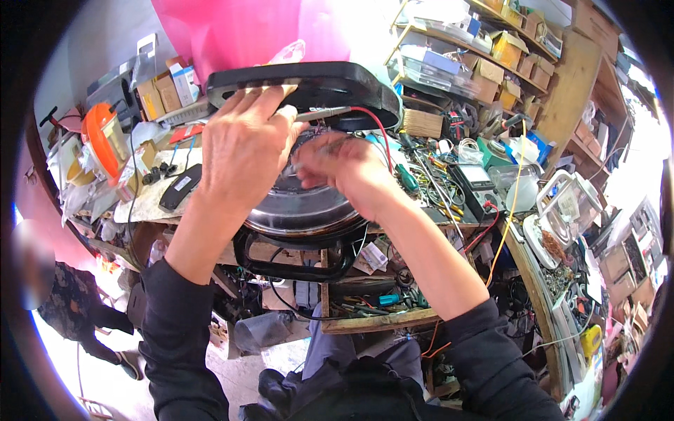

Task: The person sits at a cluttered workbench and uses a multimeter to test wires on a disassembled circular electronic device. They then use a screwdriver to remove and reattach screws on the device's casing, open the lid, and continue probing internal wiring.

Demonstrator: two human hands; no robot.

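Note:
A round metal appliance with black loop handles lies on the cluttered bench, its black flat part raised behind it. My left hand rests on that black part and pinches a test probe with a red wire. My right hand is blurred; it grips a second thin probe pointed into the appliance's middle. The probe tips meet the appliance between my two hands; the exact contact spots are hidden.
A meter with a grey screen lies to the right among wires and tools. Shelves of boxes rise at the back right. A clear jug stands right, an orange-topped container left. Another person stands lower left.

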